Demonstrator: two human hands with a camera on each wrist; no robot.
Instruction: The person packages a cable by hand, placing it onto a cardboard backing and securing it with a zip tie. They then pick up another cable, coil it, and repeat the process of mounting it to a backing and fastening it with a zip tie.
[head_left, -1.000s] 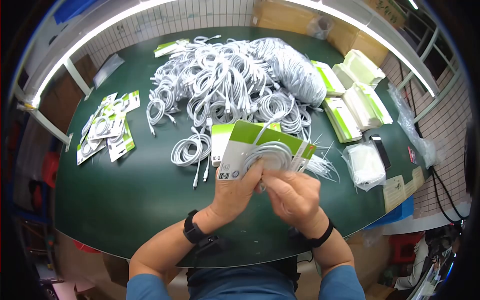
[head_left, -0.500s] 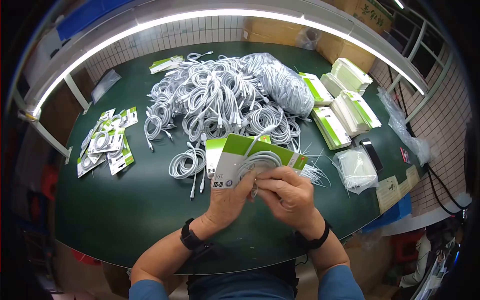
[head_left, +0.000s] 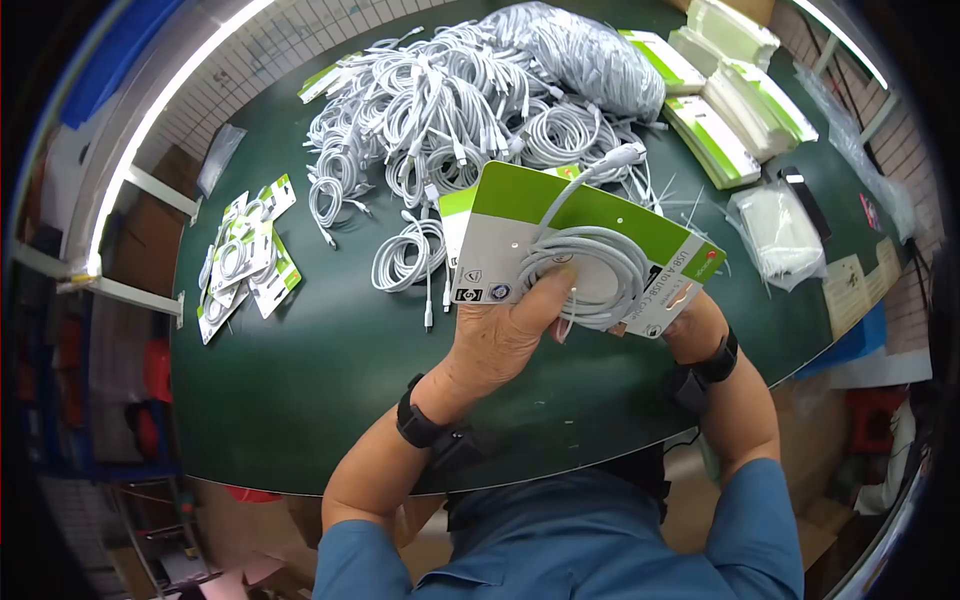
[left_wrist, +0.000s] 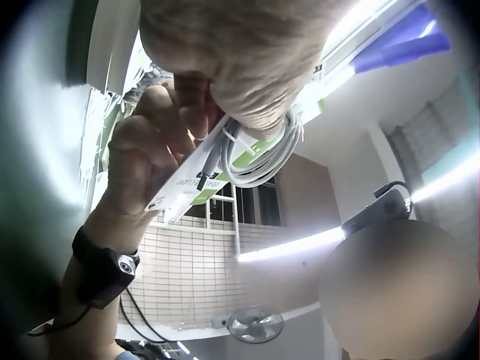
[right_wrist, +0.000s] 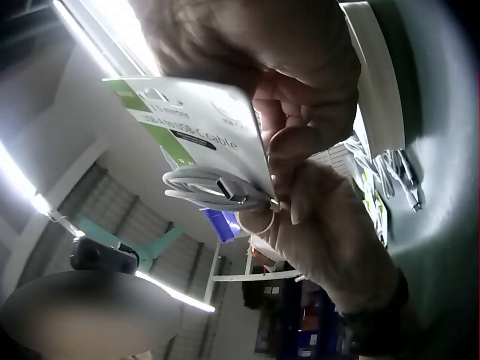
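Observation:
A green and white cable card [head_left: 500, 235] is held up over the table, tilted, a coiled white cable [head_left: 635, 270] against its front. My left hand [head_left: 500, 340] grips the lower left edge, thumb on the coil. Mostly hidden by the card, my right hand [head_left: 698, 330] is behind its lower right part. In the right wrist view the right hand's fingers [right_wrist: 289, 142] are curled at the card's edge [right_wrist: 255, 142], close to the left fingertips; whatever small thing lies between them is hidden. The left wrist view shows the coil [left_wrist: 262, 169] hanging beside the card.
A large heap of white cables [head_left: 430, 95] and a bagged bundle [head_left: 590, 60] lie beyond the hands. Carded cables [head_left: 240, 255] are at the left. At the right stand stacked cards [head_left: 715, 140] and a plastic bag [head_left: 780, 235]. One coiled cable [head_left: 405, 262] lies near the left hand.
The right hand has moved from the card's lower front edge to behind its right side. The card has come further right and appears larger, with its printed right part now showing.

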